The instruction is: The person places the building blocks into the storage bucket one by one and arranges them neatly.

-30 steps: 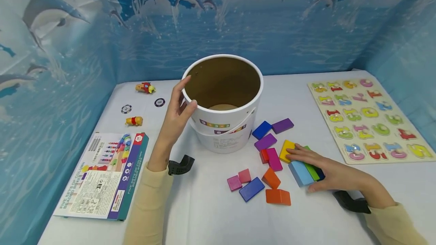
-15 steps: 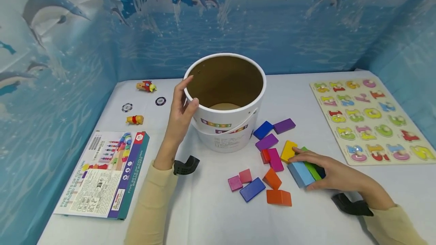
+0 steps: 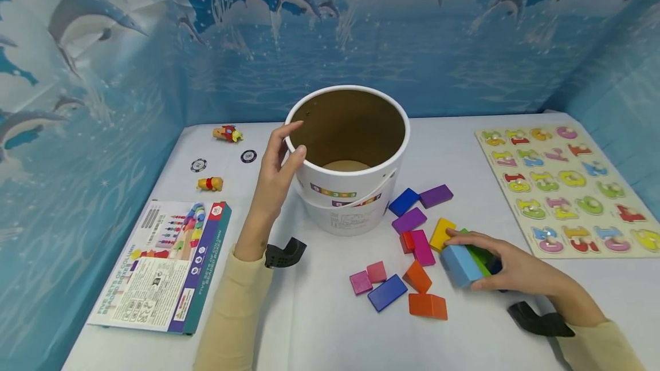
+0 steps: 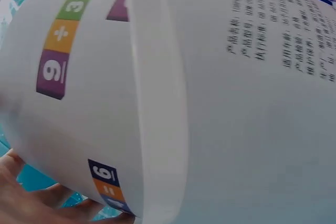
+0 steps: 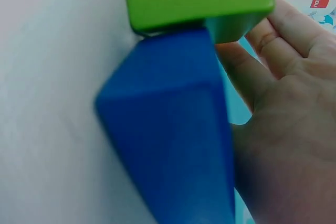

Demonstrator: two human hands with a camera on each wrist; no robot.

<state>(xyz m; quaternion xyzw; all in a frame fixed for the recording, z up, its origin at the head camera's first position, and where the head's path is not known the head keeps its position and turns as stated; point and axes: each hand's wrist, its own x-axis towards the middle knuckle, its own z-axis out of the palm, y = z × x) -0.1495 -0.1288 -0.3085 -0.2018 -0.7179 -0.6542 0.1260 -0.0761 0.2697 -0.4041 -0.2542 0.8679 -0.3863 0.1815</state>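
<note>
A tall white bucket (image 3: pixel 356 205) with a brown inside stands at the table's middle. My left hand (image 3: pixel 273 173) holds its left rim; in the left wrist view the fingers (image 4: pixel 58 203) lie along its printed wall. To the right, my right hand (image 3: pixel 521 265) grips a light blue block (image 3: pixel 460 266) between thumb and fingers, with a green block (image 3: pixel 476 259) against it. The light blue block looks slightly tilted. A dark blue block (image 5: pixel 168 129), close below the green one in the right wrist view, is mostly hidden under my palm in the head view.
Several loose blocks lie left of my right hand, among them a yellow block (image 3: pixel 442 235), a magenta block (image 3: pixel 423 248) and an orange block (image 3: pixel 428 306). A number puzzle board (image 3: pixel 567 188) lies at right. A box (image 3: pixel 160 268), two figurines and two chips are at left.
My right hand has closed in on the light blue and green blocks, and the light blue one has tipped a little. The left hand stays at the bucket's rim. The head view has shifted slightly.
</note>
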